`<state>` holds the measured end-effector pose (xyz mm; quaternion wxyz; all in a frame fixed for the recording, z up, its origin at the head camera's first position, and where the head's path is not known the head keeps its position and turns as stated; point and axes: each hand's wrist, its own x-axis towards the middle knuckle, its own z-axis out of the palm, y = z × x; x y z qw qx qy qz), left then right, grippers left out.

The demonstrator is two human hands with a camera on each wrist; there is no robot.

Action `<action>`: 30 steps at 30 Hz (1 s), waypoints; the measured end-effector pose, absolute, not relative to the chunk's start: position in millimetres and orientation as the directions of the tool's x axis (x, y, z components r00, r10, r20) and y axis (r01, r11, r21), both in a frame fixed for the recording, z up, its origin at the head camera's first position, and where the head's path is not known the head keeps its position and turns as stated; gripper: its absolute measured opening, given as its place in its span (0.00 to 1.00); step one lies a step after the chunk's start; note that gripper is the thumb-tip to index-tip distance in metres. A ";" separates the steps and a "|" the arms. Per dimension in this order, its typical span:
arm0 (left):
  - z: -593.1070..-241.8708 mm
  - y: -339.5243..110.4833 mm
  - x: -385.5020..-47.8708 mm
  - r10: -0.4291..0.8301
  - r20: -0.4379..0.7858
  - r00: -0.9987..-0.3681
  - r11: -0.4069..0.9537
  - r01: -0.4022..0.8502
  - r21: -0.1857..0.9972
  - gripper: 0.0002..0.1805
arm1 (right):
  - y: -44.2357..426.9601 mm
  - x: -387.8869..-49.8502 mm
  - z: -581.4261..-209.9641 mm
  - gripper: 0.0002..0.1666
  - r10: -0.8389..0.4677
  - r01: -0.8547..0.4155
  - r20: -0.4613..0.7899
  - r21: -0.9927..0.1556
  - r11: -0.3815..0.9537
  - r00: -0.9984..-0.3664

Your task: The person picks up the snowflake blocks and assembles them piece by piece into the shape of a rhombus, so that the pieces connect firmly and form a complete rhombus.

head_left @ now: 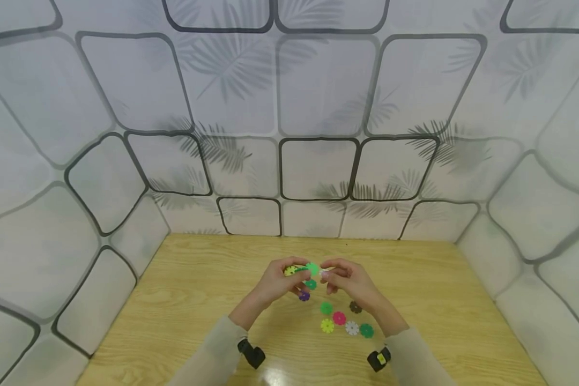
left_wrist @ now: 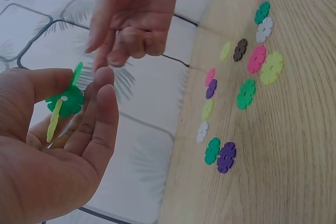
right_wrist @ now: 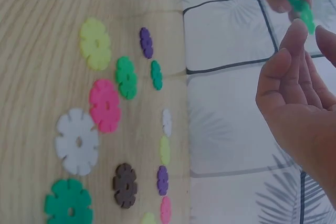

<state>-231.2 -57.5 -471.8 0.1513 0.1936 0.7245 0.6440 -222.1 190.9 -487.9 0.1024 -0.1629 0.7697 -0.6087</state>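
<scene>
My left hand (head_left: 279, 280) pinches a small joined piece above the table. In the left wrist view the piece has a dark green notched disc (left_wrist: 67, 102), a yellow disc (left_wrist: 53, 121) set crosswise and a light green disc (left_wrist: 77, 74), held by thumb and fingers. Just right of it, apart from the piece, my right hand (head_left: 353, 281) is raised with its fingers loosely bent. The right wrist view shows nothing held in the right hand (right_wrist: 296, 95), with the green discs (right_wrist: 298, 1) beyond its fingertips.
Loose notched discs lie on the wooden table (head_left: 198, 300): pink (head_left: 339, 318), white (head_left: 351, 328), brown (head_left: 355, 307), yellow (head_left: 327, 326) and green (head_left: 366, 330) nearer, and a farther row with purple (right_wrist: 146, 43) and others. A patterned wall covering (head_left: 318, 166) stands behind and at both sides.
</scene>
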 end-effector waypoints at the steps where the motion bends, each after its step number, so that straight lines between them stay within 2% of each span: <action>1: -471.8 -58.1 -231.4 0.474 0.032 -0.880 0.097 0.088 0.991 0.22 | 191.9 -222.1 -489.5 0.22 -0.367 -0.118 0.033 -0.970 0.214 -0.930; 14: -471.1 -58.7 -232.1 0.466 0.032 -0.884 0.101 0.089 0.991 0.22 | 204.8 -228.8 -525.2 0.23 -0.347 -0.122 -0.014 -0.922 0.367 -0.938; 25: -468.3 -59.8 -231.9 0.466 0.029 -0.884 0.093 0.081 0.992 0.21 | 208.3 -226.6 -552.4 0.18 -0.390 -0.192 -0.024 -0.842 0.505 -0.920; 30: -465.9 -60.9 -230.7 0.467 0.036 -0.883 0.089 0.088 0.992 0.21 | 209.1 -228.4 -562.9 0.15 -0.422 -0.270 0.018 -0.793 0.547 -0.906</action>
